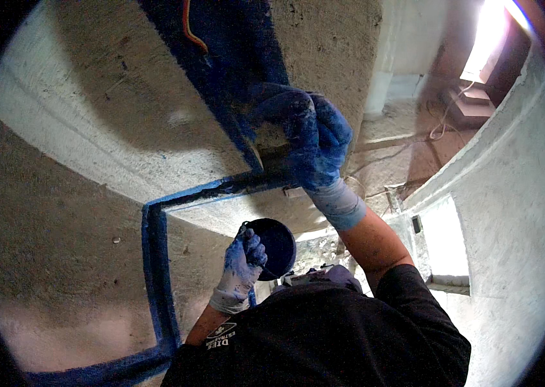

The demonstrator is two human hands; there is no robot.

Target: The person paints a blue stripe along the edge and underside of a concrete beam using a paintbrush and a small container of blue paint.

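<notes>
My right hand (317,138), in a pale glove soaked with blue, is raised to the dark blue painted strip (234,58) on the rough grey surface. Its fingers curl toward the strip's edge, and what they pinch, if anything, is hidden. Lower down, my left hand (245,255) wears a pale glove smeared with blue and is closed on the rim or handle of a round dark bucket (279,248). The bucket's inside looks dark blue. A narrower blue band (211,188) runs from the strip to a corner, then turns down along the wall (156,271).
Orange and yellow wires (192,32) stick out of the blue strip. Bright window openings (443,238) lie to the right, with a pale wall (517,193) beyond. A loose white cable (443,122) hangs near a box-like fixture (472,106) at upper right.
</notes>
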